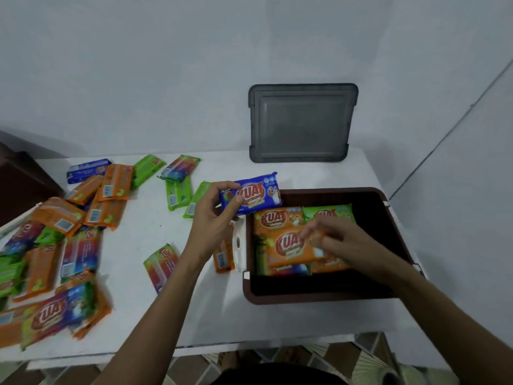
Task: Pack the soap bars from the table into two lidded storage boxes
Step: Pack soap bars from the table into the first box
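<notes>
A brown storage box (399,245) stands open on the right of the white table (155,237). Several wrapped soap bars lie inside it, among them an orange bar (291,247) on top. My right hand (338,243) rests on that orange bar inside the box, blurred, fingers bent over its right end. My left hand (213,215) holds a blue soap bar (255,194) just above the box's far left corner. Many orange, green and blue soap bars (69,245) lie scattered over the left half of the table.
A grey lid (301,122) leans upright against the wall behind the box. A white latch (238,245) hangs at the box's left side, next to an orange bar (222,257). A dark brown object (19,184) sits at the far left. Tiled floor shows below the table's front edge.
</notes>
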Demonstrator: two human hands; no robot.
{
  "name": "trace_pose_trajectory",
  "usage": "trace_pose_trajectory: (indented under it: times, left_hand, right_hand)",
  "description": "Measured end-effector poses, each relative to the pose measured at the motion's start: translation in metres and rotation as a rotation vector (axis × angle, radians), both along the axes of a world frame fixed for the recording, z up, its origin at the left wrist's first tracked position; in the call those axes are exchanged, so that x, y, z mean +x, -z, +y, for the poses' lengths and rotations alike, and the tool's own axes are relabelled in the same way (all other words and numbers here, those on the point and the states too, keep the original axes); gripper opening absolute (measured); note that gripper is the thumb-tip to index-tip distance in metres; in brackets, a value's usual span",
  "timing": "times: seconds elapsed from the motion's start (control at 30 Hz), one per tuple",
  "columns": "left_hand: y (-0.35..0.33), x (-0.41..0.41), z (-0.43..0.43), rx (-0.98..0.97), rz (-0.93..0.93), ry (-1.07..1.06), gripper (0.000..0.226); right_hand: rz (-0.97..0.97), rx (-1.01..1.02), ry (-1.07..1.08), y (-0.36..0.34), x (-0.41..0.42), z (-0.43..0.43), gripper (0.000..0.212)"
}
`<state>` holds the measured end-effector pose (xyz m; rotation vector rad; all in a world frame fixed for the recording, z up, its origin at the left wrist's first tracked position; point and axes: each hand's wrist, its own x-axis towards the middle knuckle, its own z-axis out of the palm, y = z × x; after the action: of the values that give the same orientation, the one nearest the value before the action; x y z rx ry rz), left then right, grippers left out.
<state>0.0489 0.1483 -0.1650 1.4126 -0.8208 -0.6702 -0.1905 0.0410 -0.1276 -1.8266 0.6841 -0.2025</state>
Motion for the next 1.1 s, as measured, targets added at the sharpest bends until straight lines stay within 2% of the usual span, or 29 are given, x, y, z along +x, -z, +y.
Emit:
trace_pose_trajectory:
  times: [0.07, 0.17, 0.23, 0.3, 0.37, 0.5, 0.53, 0.6, 0.67, 0.73, 0.8, 0.83, 0.9, 1.0, 1.1]
  left_hand:
    - [0.003, -0.007, 0.0, 0.0, 0.006, 0.005, 0.026]
    - [0.002, -0.011, 0.002, 0.004, -0.001, -0.007, 0.026]
    - [0.002, -0.012, 0.003, 0.009, 0.004, -0.016, 0.025]
    - [0.001, -0.013, 0.004, 0.017, -0.013, -0.021, 0.025]
    - [0.001, -0.015, 0.003, 0.025, -0.041, -0.025, 0.025]
    - [-0.002, -0.023, 0.0, 0.017, -0.075, 0.004, 0.027]
    - [-0.005, -0.026, 0.0, 0.014, -0.069, 0.027, 0.027]
    - [-0.01, -0.032, -0.001, 0.017, -0.055, 0.073, 0.027]
    - [-0.018, -0.041, -0.001, 0.047, -0.035, 0.114, 0.032]
    - [-0.023, -0.049, -0.004, 0.088, -0.013, 0.195, 0.037]
    - [-0.024, -0.055, -0.009, 0.138, -0.005, 0.322, 0.043]
    - [-0.023, -0.056, -0.012, 0.173, -0.064, 0.373, 0.046]
    - [-0.018, -0.054, -0.015, 0.233, -0.324, 0.377, 0.051]
    - [-0.009, -0.044, -0.016, 0.175, -0.673, 0.176, 0.046]
    - [0.005, -0.034, -0.014, 0.139, -0.883, 0.066, 0.039]
  right_hand:
    - [0.068, 0.078, -0.091, 0.015, 0.001, 0.008, 0.025]
    - [0.129, 0.194, -0.046, 0.031, 0.008, 0.008, 0.029]
    - [0.198, 0.058, -0.02, 0.035, 0.013, 0.006, 0.03]
    - [0.293, -0.193, -0.042, 0.036, 0.016, 0.007, 0.031]
    - [0.35, -0.352, -0.06, 0.038, 0.017, 0.009, 0.033]
    - [0.386, -0.447, -0.172, 0.033, 0.012, 0.004, 0.032]
    - [0.35, -0.457, -0.139, 0.028, 0.01, 0.0, 0.028]
    - [0.189, -0.45, 0.072, 0.017, 0.005, -0.008, 0.016]
    - [-0.02, -0.289, 0.253, 0.007, 0.0, -0.016, 0.014]
    - [-0.163, 0.062, 0.267, 0.0, -0.004, -0.017, 0.026]
    - [-0.234, 0.253, 0.243, -0.002, -0.011, -0.018, 0.029]
    - [-0.248, 0.286, 0.247, -0.002, -0.017, -0.019, 0.028]
    - [-0.209, 0.302, 0.28, -0.003, -0.032, -0.022, 0.025]
    - [-0.057, 0.262, 0.284, -0.002, -0.061, -0.032, 0.021]
    - [0.033, 0.245, 0.275, 0.005, -0.077, -0.034, 0.015]
